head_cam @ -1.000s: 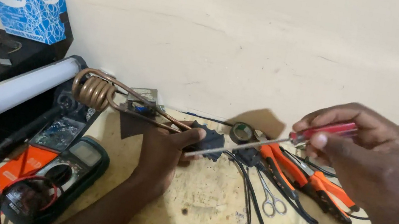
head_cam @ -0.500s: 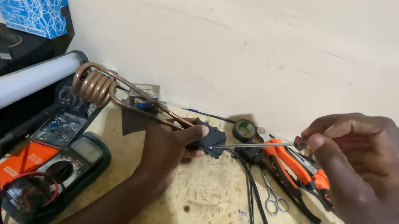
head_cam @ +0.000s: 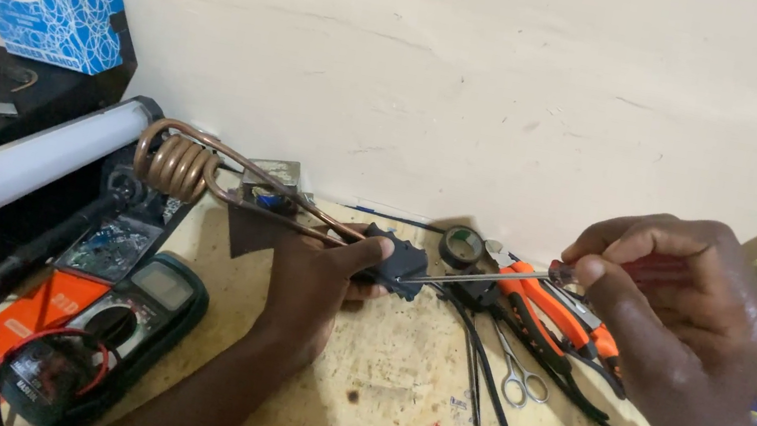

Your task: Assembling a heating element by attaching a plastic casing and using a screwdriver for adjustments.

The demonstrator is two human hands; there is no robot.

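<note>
My left hand grips the black handle block of an immersion heater. Its copper rods run up and left to a coiled copper end. My right hand pinches a screwdriver with a red handle. The thin metal shaft points left, and its tip touches the black block just right of my left thumb. Both hands hover over the plywood bench close to the wall.
A digital multimeter with red leads lies at the lower left, beside a white tube lamp and a blue box. Orange pliers, small scissors, a tape roll and black cables lie between the hands.
My right hand has drawn in toward the middle and lowered the screwdriver, whose tip now rests on the black block. My left hand keeps the heater almost still.
</note>
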